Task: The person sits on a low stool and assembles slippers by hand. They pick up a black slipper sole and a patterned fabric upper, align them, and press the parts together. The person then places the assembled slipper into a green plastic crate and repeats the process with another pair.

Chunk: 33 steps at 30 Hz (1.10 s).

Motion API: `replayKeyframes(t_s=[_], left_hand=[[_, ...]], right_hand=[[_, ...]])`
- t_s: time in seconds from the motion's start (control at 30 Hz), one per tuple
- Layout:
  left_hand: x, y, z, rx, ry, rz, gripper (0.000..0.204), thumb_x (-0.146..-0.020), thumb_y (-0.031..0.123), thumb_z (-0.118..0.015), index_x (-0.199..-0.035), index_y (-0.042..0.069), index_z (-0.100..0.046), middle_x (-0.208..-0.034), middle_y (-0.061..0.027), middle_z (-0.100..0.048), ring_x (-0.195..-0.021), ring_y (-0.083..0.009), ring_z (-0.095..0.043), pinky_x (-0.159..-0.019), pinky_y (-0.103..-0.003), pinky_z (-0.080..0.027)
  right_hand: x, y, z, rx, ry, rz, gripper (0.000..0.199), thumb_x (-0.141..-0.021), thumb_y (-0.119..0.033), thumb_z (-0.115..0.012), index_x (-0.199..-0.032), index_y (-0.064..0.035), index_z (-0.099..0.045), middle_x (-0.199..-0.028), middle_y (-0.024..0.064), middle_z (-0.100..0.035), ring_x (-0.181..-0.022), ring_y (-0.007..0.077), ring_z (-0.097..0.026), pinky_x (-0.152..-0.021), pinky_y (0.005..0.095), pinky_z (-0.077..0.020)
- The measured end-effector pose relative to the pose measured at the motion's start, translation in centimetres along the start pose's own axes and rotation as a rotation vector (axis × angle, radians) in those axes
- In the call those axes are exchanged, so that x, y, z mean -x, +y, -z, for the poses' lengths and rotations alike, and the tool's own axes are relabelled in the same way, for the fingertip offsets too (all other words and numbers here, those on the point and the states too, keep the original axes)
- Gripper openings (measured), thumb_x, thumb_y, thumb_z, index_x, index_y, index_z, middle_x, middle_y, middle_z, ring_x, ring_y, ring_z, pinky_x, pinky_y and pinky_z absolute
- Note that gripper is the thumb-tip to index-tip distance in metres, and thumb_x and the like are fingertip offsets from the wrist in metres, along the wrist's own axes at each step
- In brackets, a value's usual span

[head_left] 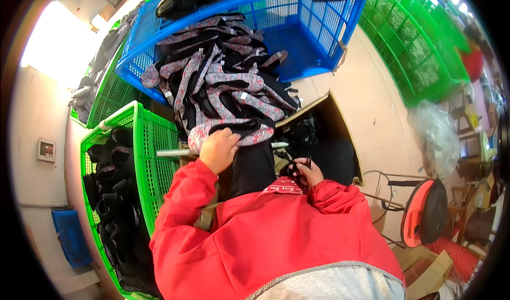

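Observation:
My left hand [218, 150] grips the edge of a cloth slipper [259, 135], pink-and-grey floral outside and black inside, lying over my dark-clothed leg. Just beyond it a heap of similar floral-and-black slippers [228, 82] spills out of a blue plastic crate [300, 69] lying on its side. My right hand [308, 171] is lower and to the right, close to my red jacket. Its fingers are closed around a small dark thing that I cannot make out. Beside that hand stands an open cardboard box [344, 125] with black scraps [303, 135] inside.
A green crate [154, 167] of black slippers [114, 194] stands at my left. Another green crate [103, 106] holds grey pieces behind it. More green crates [411, 50] stand at the far right. A round-seated stool [425, 212] and cardboard [427, 273] lie at the right.

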<state>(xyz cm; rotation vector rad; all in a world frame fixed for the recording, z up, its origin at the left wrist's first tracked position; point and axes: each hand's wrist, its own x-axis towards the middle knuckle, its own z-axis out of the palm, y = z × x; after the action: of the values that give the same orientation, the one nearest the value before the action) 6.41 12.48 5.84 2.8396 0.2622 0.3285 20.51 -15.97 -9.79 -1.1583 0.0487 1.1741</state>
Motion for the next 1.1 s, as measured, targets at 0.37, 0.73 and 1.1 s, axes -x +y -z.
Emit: replayKeyframes(t_s=[0.37,0.73,1.1], left_hand=[[10.5,9.0,-3.4,0.194,-0.210,0.045,0.020,-0.075,0.012,-0.065,-0.095,0.009,-0.066,-0.080,-0.0080,-0.051,-0.071,-0.0277,-0.059,-0.065,-0.039,-0.051],[10.8,10.0,-10.2,0.902,0.024,0.563,0.029,-0.087,0.006,-0.061,-0.113,-0.005,-0.061,-0.102,-0.0169,-0.069,-0.090,-0.0240,-0.068,-0.080,-0.031,-0.053],[7.9,11.0,-11.2,1.258,-0.059,0.864,0.031,-0.090,0.010,-0.064,-0.116,-0.007,-0.062,-0.086,-0.0036,-0.068,-0.076,-0.0044,-0.060,-0.068,-0.018,-0.048]], right_hand=[[2.9,-1.1,-4.3,0.081,-0.268,0.139,0.043,-0.086,-0.004,-0.070,-0.125,-0.0034,-0.053,-0.114,0.0009,-0.060,-0.092,0.0071,-0.057,-0.085,0.0233,-0.0477],[1.7,0.9,-3.7,0.107,-0.258,0.103,0.037,-0.085,0.003,-0.067,-0.120,-0.0028,-0.056,-0.115,0.0028,-0.060,-0.099,0.0107,-0.059,-0.088,0.0264,-0.0499],[0.9,2.2,-2.9,0.155,-0.238,0.184,0.034,-0.084,0.002,-0.070,-0.114,-0.0025,-0.057,-0.120,0.0060,-0.060,-0.107,0.0141,-0.057,-0.095,0.0281,-0.0461]])
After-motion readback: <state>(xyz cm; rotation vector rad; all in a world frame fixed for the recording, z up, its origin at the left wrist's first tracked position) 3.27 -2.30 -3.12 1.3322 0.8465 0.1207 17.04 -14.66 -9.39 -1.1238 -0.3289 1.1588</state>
